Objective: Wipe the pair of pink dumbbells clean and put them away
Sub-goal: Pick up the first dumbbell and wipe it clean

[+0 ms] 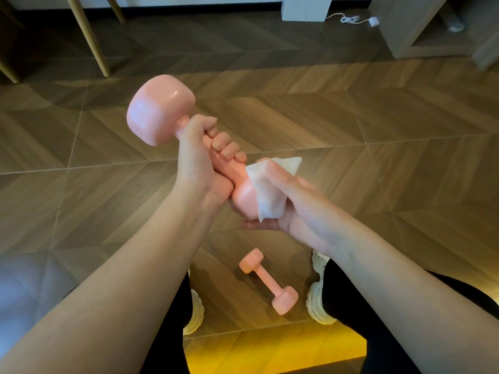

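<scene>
- Left hand (199,160) grips raised pink dumbbell (162,114) by its handle.
- Right hand (294,201) presses white wipe (267,193) around lower head.
- Risk: slip onto second dumbbell (268,284) or shoes (320,306).

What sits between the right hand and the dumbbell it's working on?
A white wipe: the right hand holds it against the near head of the held dumbbell. The left hand grips the handle bare.

A: Flooring?
B: One herringbone wood-look floor (351,125).
A: Far side?
B: Slanted pale wooden legs (89,36), left. One white post (306,6), centre. One white cable (351,19) lying just beside it. One open wooden cabinet (410,28), right.
A: Near side?
B: Pale chunky shoes (320,306), one pair, on the floor.
</scene>
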